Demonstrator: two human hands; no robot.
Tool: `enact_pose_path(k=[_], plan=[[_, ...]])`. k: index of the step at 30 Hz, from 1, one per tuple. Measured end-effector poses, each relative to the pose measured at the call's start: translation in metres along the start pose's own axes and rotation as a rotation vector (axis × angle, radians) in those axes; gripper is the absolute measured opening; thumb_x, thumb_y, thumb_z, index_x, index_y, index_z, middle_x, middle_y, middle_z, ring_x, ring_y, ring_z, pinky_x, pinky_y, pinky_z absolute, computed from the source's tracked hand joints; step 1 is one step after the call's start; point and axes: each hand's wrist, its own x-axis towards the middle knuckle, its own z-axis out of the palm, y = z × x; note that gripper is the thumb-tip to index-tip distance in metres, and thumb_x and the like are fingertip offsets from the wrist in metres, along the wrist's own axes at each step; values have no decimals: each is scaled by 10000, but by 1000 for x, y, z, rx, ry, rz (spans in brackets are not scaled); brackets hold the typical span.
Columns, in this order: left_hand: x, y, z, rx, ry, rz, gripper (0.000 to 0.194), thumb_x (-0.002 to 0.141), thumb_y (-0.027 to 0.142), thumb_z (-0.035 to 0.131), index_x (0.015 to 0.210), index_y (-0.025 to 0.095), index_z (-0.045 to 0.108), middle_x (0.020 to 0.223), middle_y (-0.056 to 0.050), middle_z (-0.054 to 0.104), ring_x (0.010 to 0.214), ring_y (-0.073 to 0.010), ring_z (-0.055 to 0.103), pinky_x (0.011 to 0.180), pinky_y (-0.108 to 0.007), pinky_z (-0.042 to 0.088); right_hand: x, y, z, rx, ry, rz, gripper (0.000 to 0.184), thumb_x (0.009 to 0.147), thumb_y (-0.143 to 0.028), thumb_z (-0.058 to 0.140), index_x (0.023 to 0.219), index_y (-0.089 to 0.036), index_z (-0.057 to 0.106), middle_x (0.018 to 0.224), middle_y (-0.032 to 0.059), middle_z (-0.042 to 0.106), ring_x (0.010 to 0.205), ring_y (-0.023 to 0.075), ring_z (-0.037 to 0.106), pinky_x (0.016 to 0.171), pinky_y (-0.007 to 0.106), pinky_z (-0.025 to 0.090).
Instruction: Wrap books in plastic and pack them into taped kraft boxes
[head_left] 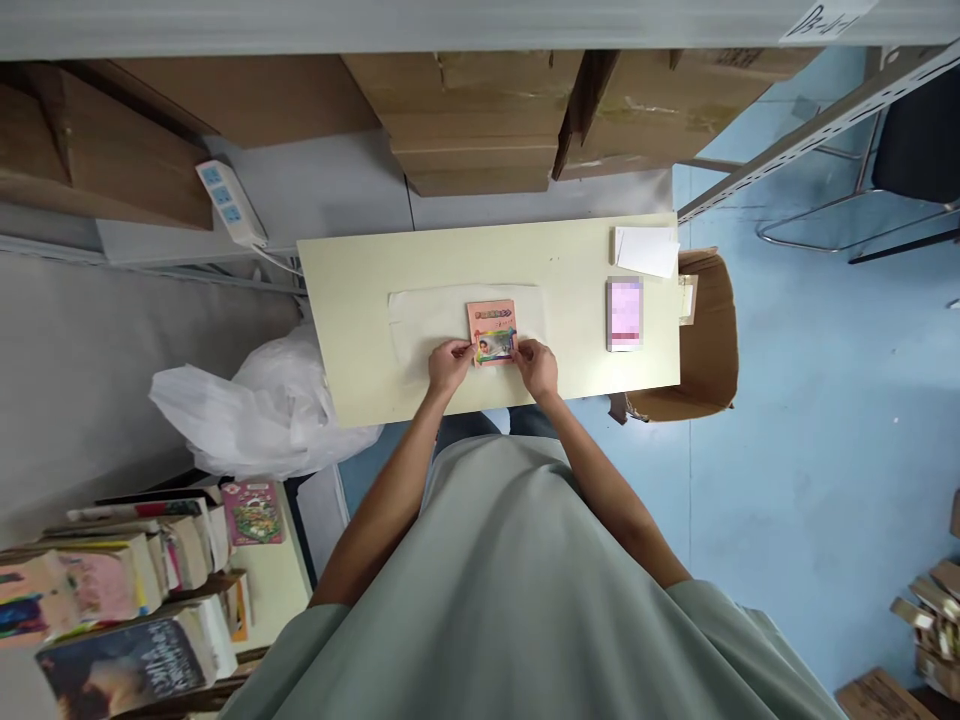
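A small book (493, 330) with a pinkish-orange cover and a picture in its lower half lies over a white paper sheet (424, 325) on the pale yellow table (360, 270). My left hand (451, 364) pinches its lower left edge between thumb and fingers. At the lower right edge, my right hand (537, 367) grips the same book. The cover faces up; whether the book touches the sheet or is lifted slightly, I cannot tell.
White papers (646, 250) and a pink, blurred-out item (625, 314) lie at the table's right end. Beside it stands an open cardboard box (709, 345). A white plastic bag (262, 410) and stacked books (142, 580) are on the left. Cartons (480, 120) and a power strip (231, 200) are beyond.
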Motion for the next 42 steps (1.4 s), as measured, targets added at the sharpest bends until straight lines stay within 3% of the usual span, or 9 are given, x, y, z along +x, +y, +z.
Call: enact_pose_path(k=[8,13,16,21,25,30,36,39,42], plan=[[0,1,-3,9,31,-3,209,890,386,753,929,208,855,951,-85,857,948,-273,788,866,-334,580,10,0,-16,-6,-91,36,305,1103,-453,564,1135,-240,780,1049,95,844,1011,279,788,938,396,613],[0,4,-4,57,60,8,195,897,378,747,919,214,850,947,-77,858,968,-282,794,872,-333,580,22,19,-45,-118,214,18,386,1089,-457,554,1285,-160,704,1308,236,738,1250,368,676,1129,519,534],[-2,9,-6,98,51,-10,190,909,372,736,943,219,845,970,-66,863,994,-270,797,889,-319,578,30,26,-52,-29,264,34,428,1079,-495,570,1348,-167,629,1272,220,740,1192,354,693,1085,535,552],[-6,16,-8,133,51,-31,165,927,350,730,948,221,831,983,-62,864,1017,-264,806,909,-310,578,46,18,-47,53,178,107,339,1017,-494,692,1173,-194,668,1030,128,778,1005,301,732,975,460,584],[-10,19,-5,116,80,-27,131,947,325,729,951,213,796,972,-69,858,991,-261,809,909,-317,585,47,6,-48,76,166,92,261,1028,-487,662,976,-231,661,1024,119,771,1005,274,722,966,418,585],[-26,30,9,173,187,48,183,976,246,698,1156,217,719,975,-66,839,964,-264,799,961,-380,592,35,-17,-53,146,102,3,300,1072,-528,617,1002,-238,651,1186,105,738,823,189,731,879,359,614],[-50,48,39,137,82,291,110,932,253,734,1037,223,749,1159,-116,811,1131,-301,743,1081,-439,568,41,-48,-37,101,-43,-167,231,1084,-437,629,974,-237,657,1145,80,697,874,186,757,927,358,637],[-55,45,48,200,104,300,137,922,325,780,1014,226,759,1160,-143,794,1189,-342,707,1152,-508,526,49,-55,-26,59,-104,-212,212,1069,-422,644,969,-239,678,1198,90,686,906,193,767,917,361,648],[-54,38,54,221,139,258,83,960,270,710,899,229,748,1079,-148,788,1186,-336,698,1169,-520,499,58,-57,-20,11,-144,-238,174,1054,-390,652,991,-236,704,1236,101,695,900,204,763,934,391,653]])
